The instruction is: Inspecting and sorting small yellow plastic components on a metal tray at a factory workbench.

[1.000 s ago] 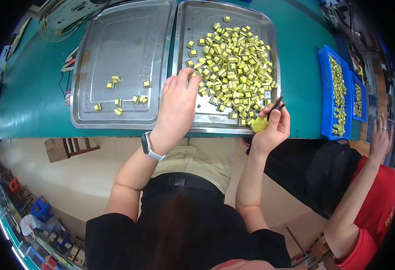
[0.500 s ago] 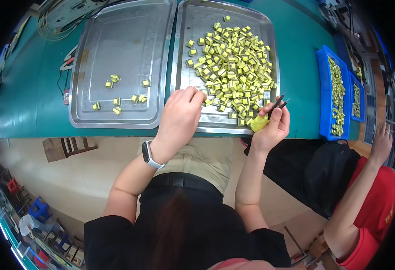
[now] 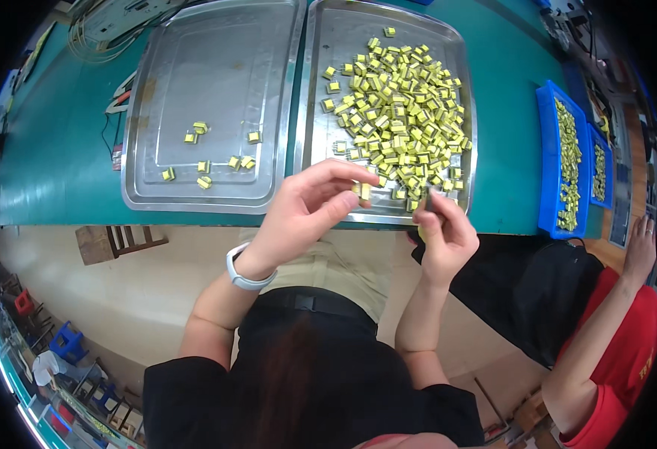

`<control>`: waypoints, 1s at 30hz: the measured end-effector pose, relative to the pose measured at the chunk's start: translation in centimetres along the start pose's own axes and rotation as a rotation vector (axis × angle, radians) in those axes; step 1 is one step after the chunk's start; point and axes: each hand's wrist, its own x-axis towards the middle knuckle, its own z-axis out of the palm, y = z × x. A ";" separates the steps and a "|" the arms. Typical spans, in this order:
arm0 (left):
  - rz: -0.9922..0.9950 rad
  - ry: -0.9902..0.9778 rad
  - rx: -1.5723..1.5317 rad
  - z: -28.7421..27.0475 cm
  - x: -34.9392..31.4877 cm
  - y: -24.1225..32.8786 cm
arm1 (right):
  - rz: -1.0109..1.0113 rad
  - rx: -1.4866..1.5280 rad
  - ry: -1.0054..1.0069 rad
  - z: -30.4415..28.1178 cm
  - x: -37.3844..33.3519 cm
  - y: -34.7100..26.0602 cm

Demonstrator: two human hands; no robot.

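Over the near edge of the right metal tray (image 3: pixel 334 34), my left hand (image 3: pixel 302 213) pinches a small yellow-wrapped transformer (image 3: pixel 365 191) between thumb and fingers. My right hand (image 3: pixel 449 243) is closed close by, facing it across a short gap. Dark tweezers (image 3: pixel 428 197) show at its fingertips; the rest of them is hidden by the fingers. A heap of small yellow transformers (image 3: pixel 403 105) with metal pins covers much of the right tray. Several more transformers (image 3: pixel 204 166) lie scattered on the left metal tray (image 3: pixel 216 82).
Both trays sit side by side on a green table (image 3: pixel 52 150). To the right stand a long blue bin (image 3: pixel 548 165) and a smaller blue bin (image 3: pixel 602 196), both holding yellow parts. Another person's arm (image 3: pixel 598 329) in a red sleeve is at the lower right.
My left hand has turned, its thumb and fingers now showing around a transformer. My right hand has turned inward, bringing the tweezers towards the left hand. The whole view has shifted slightly.
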 end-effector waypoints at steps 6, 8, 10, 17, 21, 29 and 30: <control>0.056 -0.052 0.068 -0.1 -0.3 -0.7 | -0.030 -0.142 -0.141 1.6 -0.1 -3.3; 0.077 -0.044 0.071 0.0 -0.5 -0.9 | -0.082 -0.206 -0.159 1.9 0.0 -3.7; 0.098 -0.039 0.071 0.1 -0.6 -0.8 | -0.095 -0.232 -0.155 2.2 0.3 -4.0; 0.064 -0.040 0.052 0.1 -0.7 -0.5 | -0.179 -0.309 -0.151 2.4 0.5 -3.9; 0.028 -0.036 0.060 0.0 -0.8 -0.4 | -0.193 -0.330 -0.155 2.5 0.4 -3.7; 0.052 -0.016 0.053 0.1 -0.7 -0.8 | -0.241 -0.407 -0.118 2.7 0.5 -3.7; 0.032 -0.002 0.026 0.1 -0.7 -0.8 | -0.248 -0.406 -0.114 2.7 0.5 -3.7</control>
